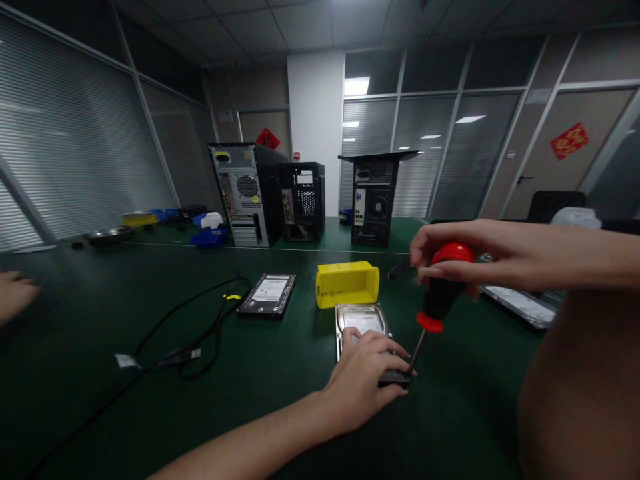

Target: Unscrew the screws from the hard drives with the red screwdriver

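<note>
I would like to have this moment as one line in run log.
left hand: holds hard drive | right hand: grips red-and-black screwdriver, tip by drive's corner | beyond drive: yellow bin

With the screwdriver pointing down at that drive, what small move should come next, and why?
Probably a gentle turn of the screwdriver: the right hand grips its handle, its tip is at the near right corner of the drive, and the left hand holds the drive against the table. Whether the tip meets a screw, I can't tell.
</note>
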`<state>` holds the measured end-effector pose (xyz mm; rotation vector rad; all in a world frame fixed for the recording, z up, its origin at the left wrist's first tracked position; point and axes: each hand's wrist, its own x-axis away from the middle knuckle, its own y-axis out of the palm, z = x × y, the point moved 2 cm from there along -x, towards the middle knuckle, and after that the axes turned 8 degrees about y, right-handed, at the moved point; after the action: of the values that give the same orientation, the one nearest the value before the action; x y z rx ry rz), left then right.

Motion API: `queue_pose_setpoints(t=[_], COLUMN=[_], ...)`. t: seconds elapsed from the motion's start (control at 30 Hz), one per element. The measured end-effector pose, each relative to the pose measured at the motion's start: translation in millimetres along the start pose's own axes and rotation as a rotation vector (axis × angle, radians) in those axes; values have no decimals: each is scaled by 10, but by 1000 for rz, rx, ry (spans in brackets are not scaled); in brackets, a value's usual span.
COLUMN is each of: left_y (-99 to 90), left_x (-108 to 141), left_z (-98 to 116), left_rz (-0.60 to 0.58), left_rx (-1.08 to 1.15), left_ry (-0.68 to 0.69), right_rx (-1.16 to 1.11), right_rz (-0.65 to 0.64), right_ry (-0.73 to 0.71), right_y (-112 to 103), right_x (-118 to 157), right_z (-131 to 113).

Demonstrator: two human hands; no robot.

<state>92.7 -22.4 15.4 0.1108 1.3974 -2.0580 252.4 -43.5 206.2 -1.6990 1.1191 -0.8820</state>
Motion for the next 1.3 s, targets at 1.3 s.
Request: queue_pose_setpoints(t=[1.3], left_y=[37], left_x=[-20], left_z=[23], left_rz=[37], left_rx=[-78], left_ry=[-20], right_rx=[-60], right_rz=[-91], right_ry=[-186], right_y=[22], right_x=[54], right_z=[-130])
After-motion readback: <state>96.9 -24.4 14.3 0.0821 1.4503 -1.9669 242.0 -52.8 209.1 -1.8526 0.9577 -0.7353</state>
